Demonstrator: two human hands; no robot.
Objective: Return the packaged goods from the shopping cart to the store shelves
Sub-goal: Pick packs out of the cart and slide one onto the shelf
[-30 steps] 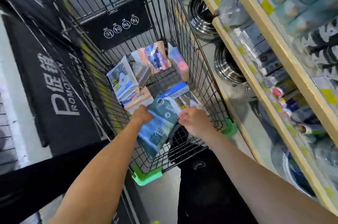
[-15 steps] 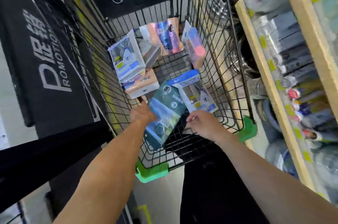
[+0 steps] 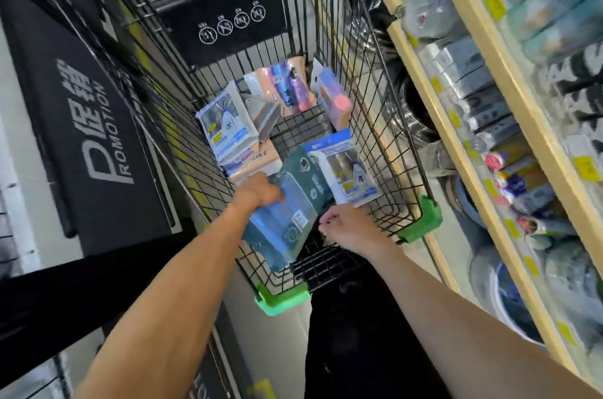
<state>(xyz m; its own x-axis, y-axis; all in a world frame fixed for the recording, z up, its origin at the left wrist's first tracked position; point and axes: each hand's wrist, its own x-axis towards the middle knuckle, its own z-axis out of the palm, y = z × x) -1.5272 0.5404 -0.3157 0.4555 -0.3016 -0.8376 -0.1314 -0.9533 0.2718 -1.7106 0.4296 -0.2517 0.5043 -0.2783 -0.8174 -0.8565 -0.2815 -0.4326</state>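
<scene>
A black wire shopping cart [image 3: 375, 124] with green corner bumpers holds several packaged goods. My left hand [image 3: 257, 193] grips the upper left edge of a flat dark teal and blue package [image 3: 287, 216], tilted up over the cart's near end. My right hand [image 3: 346, 230] has its fingers curled at that package's lower right edge; whether it grips anything is unclear. A white and blue pack [image 3: 350, 170] lies just beyond my right hand. Farther in lie another white and blue pack [image 3: 225, 128], a peach pack [image 3: 254, 162], a pastel rolls pack [image 3: 287, 87] and a pink and orange pack [image 3: 334, 100].
Wooden store shelves [image 3: 456, 144] run along the right, close to the cart, stocked with boxes, tubes and steel bowls, with yellow price tags. A black promotion sign [image 3: 98, 124] stands to the left. A black panel with icons [image 3: 228, 17] hangs at the cart's far end.
My left hand has kept hold of the teal package and raised it a little. My right hand has slid back from the white and blue pack to the teal package's lower edge.
</scene>
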